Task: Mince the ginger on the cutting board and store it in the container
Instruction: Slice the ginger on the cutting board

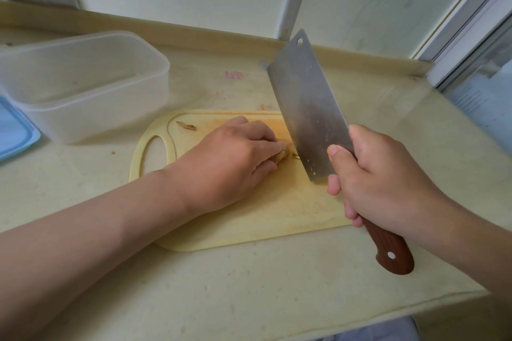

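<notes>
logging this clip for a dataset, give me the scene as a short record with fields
left hand: holds the ginger down on the cutting board
right hand: grips the cleaver by its brown handle
cleaver: blade right beside the ginger, on its right
ginger: mostly hidden under the left hand, not yet minced
container: open, left of the board, no ginger inside
lid: blue, off, at the left edge

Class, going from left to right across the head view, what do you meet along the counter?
Container → left hand → ginger → cleaver → right hand.
</notes>
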Demonstrator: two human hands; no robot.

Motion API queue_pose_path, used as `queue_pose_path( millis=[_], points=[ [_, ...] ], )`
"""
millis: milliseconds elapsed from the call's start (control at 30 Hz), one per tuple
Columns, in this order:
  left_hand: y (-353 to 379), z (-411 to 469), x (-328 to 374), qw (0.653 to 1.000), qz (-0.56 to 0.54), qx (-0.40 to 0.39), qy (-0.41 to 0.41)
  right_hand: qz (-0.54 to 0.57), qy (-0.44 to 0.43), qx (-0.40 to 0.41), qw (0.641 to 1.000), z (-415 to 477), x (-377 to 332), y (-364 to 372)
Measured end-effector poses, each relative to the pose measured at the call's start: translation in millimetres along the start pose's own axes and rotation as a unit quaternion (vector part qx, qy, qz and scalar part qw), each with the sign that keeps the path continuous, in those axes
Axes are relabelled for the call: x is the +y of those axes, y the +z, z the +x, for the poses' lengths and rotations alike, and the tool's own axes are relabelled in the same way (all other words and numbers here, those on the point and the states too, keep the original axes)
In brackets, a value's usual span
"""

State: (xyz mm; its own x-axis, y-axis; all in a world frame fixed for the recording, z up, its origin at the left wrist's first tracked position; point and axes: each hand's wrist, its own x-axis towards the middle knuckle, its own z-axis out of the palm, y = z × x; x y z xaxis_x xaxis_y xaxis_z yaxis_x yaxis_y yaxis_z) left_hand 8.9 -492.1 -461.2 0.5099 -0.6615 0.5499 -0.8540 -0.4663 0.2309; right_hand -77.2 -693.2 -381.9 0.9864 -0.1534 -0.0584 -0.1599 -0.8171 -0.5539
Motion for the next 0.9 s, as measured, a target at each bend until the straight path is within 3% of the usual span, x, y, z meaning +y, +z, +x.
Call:
queue_pose_path(
  millis=[900],
  points=[
    [-2,-1,1,0.999,-0.027,0.026,-0.002,0.004,0.029,-0.137,0.99,38,-14,-4]
  ],
)
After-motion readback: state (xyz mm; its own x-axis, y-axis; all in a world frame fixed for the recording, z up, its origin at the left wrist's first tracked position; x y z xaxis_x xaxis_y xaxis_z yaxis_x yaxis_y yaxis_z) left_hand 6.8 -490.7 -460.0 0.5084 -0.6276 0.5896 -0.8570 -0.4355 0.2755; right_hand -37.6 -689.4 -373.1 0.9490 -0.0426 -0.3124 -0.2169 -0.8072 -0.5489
